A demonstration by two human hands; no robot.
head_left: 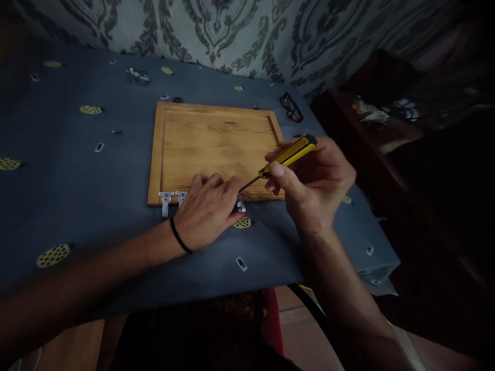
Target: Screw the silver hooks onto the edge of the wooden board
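Observation:
A wooden panel (216, 144) with a raised frame lies flat on a blue patterned cloth. My right hand (313, 185) is closed round a yellow and black screwdriver (288, 154), whose tip points down-left at the panel's near edge. My left hand (207, 208) rests palm down on that near edge, fingers curled, pressing on a metal hinge (240, 205) that is mostly hidden beneath it. Two more silver hinges (167, 200) stick out from the edge just left of that hand. A black band circles my left wrist.
The blue cloth (77, 175) covers the table. Small screws and metal parts (137, 76) lie scattered at the back left. Black glasses (291, 107) sit beyond the panel's far right corner. A dark cluttered shelf (379, 118) stands to the right. The table's near edge runs below my forearms.

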